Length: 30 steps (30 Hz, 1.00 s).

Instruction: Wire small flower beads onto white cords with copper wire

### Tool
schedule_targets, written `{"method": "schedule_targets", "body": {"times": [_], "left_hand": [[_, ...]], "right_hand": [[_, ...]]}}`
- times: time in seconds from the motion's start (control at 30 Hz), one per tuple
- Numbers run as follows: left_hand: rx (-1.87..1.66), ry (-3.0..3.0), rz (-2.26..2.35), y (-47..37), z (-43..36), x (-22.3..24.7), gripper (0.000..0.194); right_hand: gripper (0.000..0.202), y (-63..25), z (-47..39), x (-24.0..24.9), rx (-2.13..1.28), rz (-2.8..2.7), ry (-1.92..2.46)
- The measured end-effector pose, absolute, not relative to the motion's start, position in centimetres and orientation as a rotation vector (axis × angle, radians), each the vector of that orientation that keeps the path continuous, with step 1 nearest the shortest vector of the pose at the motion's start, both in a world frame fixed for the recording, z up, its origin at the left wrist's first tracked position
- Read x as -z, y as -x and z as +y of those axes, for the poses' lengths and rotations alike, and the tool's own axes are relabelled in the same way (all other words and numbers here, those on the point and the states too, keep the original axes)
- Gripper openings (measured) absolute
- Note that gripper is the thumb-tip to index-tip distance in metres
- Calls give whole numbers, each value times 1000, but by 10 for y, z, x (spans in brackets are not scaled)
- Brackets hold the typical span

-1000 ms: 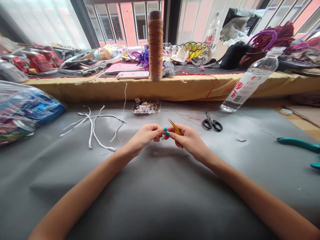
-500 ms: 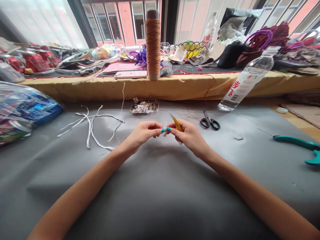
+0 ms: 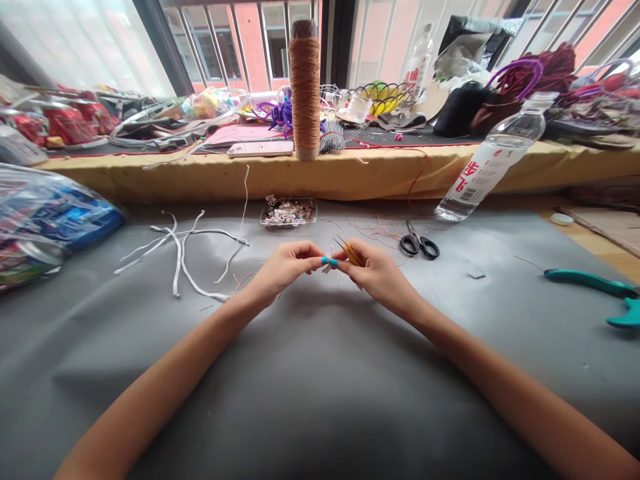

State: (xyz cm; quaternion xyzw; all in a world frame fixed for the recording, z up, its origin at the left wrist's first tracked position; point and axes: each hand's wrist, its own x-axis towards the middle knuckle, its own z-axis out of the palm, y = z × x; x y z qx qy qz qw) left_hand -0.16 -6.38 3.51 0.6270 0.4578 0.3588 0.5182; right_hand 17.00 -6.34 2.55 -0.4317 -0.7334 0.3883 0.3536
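My left hand [image 3: 290,268] pinches a small white piece [image 3: 328,268] between thumb and fingertips, in the middle of the view. Touching the same piece from the other side are the fingertips of my right hand [image 3: 373,270]. Yellow tweezers [image 3: 351,253] lie in my right hand, with their thin tips pointing up and left above the white piece. Both thumbs have blue nails and almost meet. Part of the white piece is hidden by the fingertips. Behind the hands stands a clear tray [image 3: 289,213] of small beads and parts.
White cords [image 3: 183,257] lie at left beside a plastic bag [image 3: 55,220]. Black scissors [image 3: 420,245], a tilted bottle [image 3: 493,160] and teal pliers [image 3: 590,281] are at right. A brown thread spool [image 3: 305,93] stands on the cluttered ledge [image 3: 200,177].
The tweezers have turned in my right hand, their tips now further left and lower. My thumbs have shifted slightly on the white piece. My arms have hardly moved.
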Motion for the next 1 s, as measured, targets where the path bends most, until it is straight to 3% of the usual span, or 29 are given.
{"method": "schedule_targets", "body": {"times": [0.13, 0.27, 0.47, 0.63, 0.8, 1.0], "left_hand": [[-743, -1469, 1208, 1, -61, -35, 21], [-778, -1390, 1217, 1, -58, -34, 17], [-783, -1440, 1224, 7, -56, -33, 20], [-695, -1677, 1357, 10, -54, -30, 23], [-568, -2034, 1443, 9, -51, -22, 21], [-905, -2307, 1506, 8, -55, -25, 19]], "right_hand": [[24, -169, -59, -20, -1033, -1847, 1185], [51, -171, -56, -21, -1084, -1683, 1134], [12, -176, -57, -38, -1156, -1608, 886], [23, -175, -61, -46, -1676, -1390, 582], [27, -172, -60, -40, -1712, -1406, 692], [44, -168, -58, -29, -1635, -1524, 945]]}}
